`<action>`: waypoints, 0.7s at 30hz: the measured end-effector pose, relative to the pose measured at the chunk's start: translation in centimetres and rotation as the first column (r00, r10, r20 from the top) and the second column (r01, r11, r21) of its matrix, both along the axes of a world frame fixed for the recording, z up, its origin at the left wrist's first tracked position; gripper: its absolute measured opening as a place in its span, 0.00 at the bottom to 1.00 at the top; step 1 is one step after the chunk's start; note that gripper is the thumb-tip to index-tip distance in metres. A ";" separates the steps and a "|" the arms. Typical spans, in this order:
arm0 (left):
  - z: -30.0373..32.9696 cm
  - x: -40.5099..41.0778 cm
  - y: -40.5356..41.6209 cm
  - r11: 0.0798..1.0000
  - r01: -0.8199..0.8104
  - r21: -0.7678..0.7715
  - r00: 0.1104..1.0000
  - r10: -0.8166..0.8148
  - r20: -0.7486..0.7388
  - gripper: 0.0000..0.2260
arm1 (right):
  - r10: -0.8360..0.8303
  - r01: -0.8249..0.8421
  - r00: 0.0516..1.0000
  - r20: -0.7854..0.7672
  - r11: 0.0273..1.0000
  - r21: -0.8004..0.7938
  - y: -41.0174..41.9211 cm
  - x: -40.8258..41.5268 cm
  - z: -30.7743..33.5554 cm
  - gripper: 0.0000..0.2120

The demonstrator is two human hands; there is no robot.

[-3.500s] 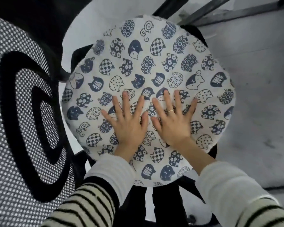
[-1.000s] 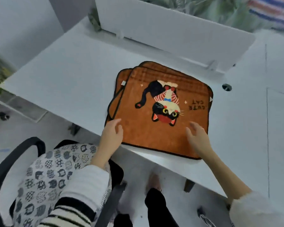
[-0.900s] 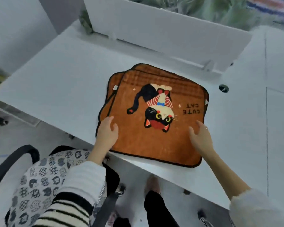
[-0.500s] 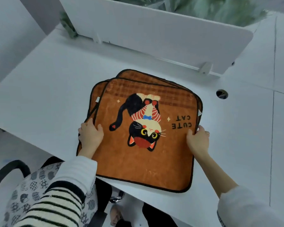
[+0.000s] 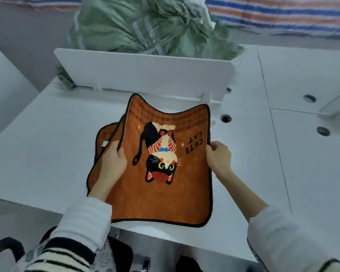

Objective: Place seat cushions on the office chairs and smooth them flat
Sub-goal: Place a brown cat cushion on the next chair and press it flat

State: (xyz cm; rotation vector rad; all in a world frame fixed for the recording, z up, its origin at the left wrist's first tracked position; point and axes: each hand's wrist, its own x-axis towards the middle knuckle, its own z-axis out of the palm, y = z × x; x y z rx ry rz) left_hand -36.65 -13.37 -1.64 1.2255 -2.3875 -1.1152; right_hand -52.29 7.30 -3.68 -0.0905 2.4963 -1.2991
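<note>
An orange square seat cushion with a black cat print (image 5: 165, 189) is lifted off the white desk (image 5: 43, 146), its far corners raised and its middle sagging. My left hand (image 5: 114, 160) grips its left edge and my right hand (image 5: 218, 156) grips its right edge. A second orange cushion (image 5: 103, 134) lies flat on the desk under it, showing at the left. At the bottom left, an office chair's black armrest (image 5: 2, 246) and a bit of the blue-and-white cat-print cushion (image 5: 104, 258) on its seat peek out past my striped sleeve.
A white divider panel (image 5: 145, 73) stands along the desk's far edge, with a green bag (image 5: 141, 24) behind it. Cable holes (image 5: 225, 118) dot the desktop to the right. My legs and the floor show below the desk's front edge.
Earlier both hands pressed the round cushion flat on the chair. Since then I turned to the desk, closed both hands on the top orange cushion's side edges and lifted it off the stack.
</note>
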 end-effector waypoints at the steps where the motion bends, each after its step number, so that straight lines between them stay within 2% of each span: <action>1: 1.0 -0.1 0.9 0.999 0.043 -0.003 0.998 -0.043 -0.034 0.17 | -0.040 0.039 0.999 -0.024 0.998 -0.047 1.0 0.6 1.1 0.09; 5: 3.9 -0.6 6.2 0.967 0.248 -0.061 0.952 -0.254 -0.168 0.18 | -0.244 0.224 0.965 -0.094 0.957 -0.182 8.1 3.7 4.6 0.11; 10: 5.7 -2.0 16.6 0.879 0.473 -0.057 0.837 -0.469 -0.283 0.17 | -0.498 0.464 0.856 -0.138 0.859 -0.217 20.6 8.3 6.7 0.10; 17: 6.3 -2.6 36.4 0.591 0.804 -0.074 0.541 -0.776 -0.323 0.16 | -0.818 0.787 0.546 -0.180 0.575 -0.224 41.1 16.3 6.7 0.09; 21: 4.5 -1.4 49.6 0.397 0.918 0.005 0.378 -0.871 -0.314 0.16 | -0.916 0.898 0.350 -0.195 0.387 -0.209 52.5 21.0 5.2 0.07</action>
